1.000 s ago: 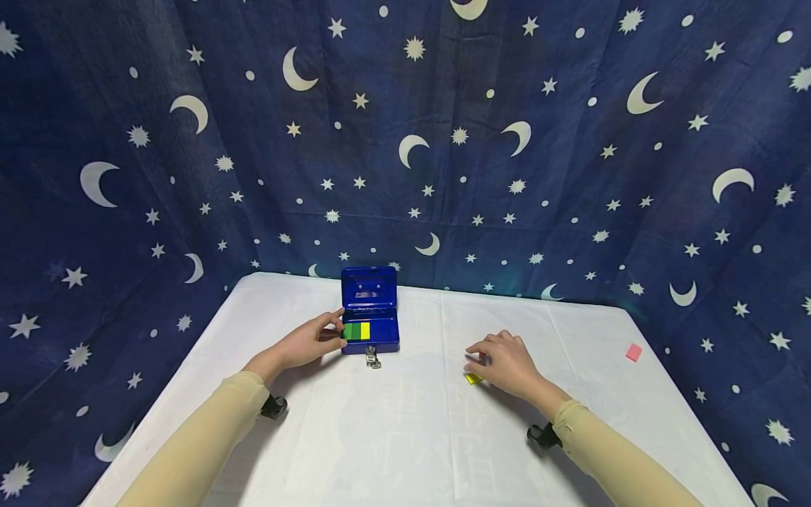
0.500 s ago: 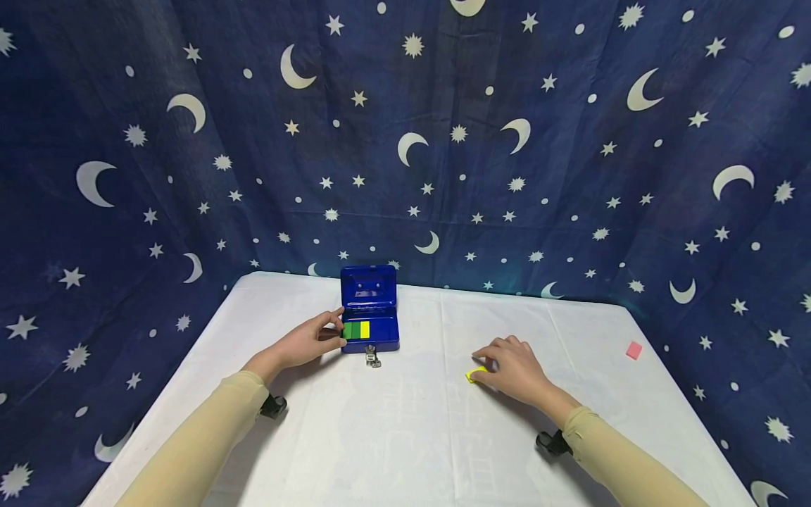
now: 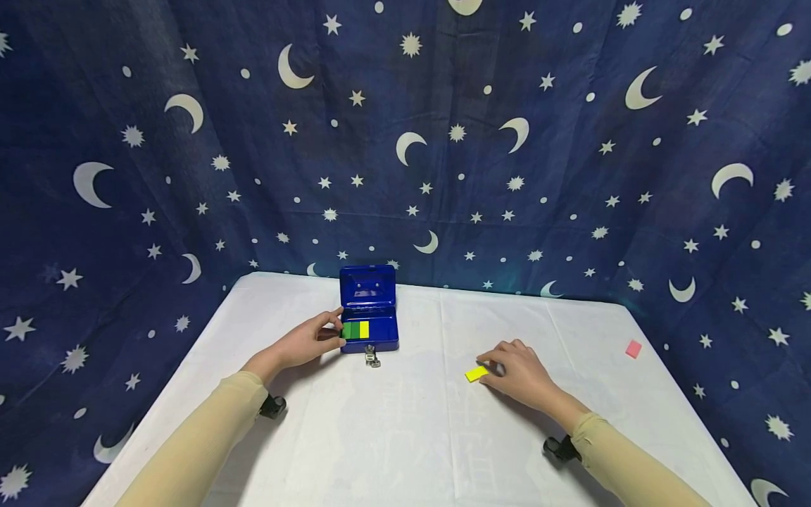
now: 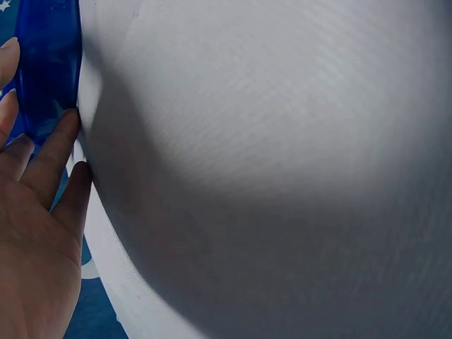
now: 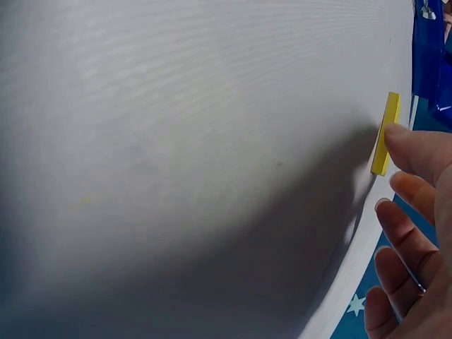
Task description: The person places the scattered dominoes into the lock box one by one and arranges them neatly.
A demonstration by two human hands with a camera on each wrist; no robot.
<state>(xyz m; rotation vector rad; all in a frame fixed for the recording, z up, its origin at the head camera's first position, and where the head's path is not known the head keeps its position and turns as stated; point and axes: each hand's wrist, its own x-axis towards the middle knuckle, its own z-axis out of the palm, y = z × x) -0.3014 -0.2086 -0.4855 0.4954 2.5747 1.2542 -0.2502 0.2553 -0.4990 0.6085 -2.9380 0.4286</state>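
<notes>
In the head view, a blue metal cash box (image 3: 382, 343) stands with its lid raised against the back. Inside, at its left, lie a light green block (image 3: 347, 330), a dark green block (image 3: 355, 330) and a yellow block (image 3: 364, 329), side by side. My left hand (image 3: 312, 342) touches the box's left side, thumb near the front corner and index finger near the back. The left wrist view has its fingertips along the blue wall. On the tablecloth lies another yellow block (image 3: 475, 374). My right hand (image 3: 521, 374) is at its right end, thumb (image 5: 401, 138) against it, fingers apart.
Keys (image 3: 372, 359) hang from the lock at the box's front. A pink block (image 3: 633, 348) lies near the right edge of the white-covered table (image 3: 405, 429). A dark blue star-and-moon curtain (image 3: 443, 176) surrounds the back and sides.
My right hand has shifted right and slightly nearer, so more of the loose yellow block shows. The left hand stays at the box, which has not moved.
</notes>
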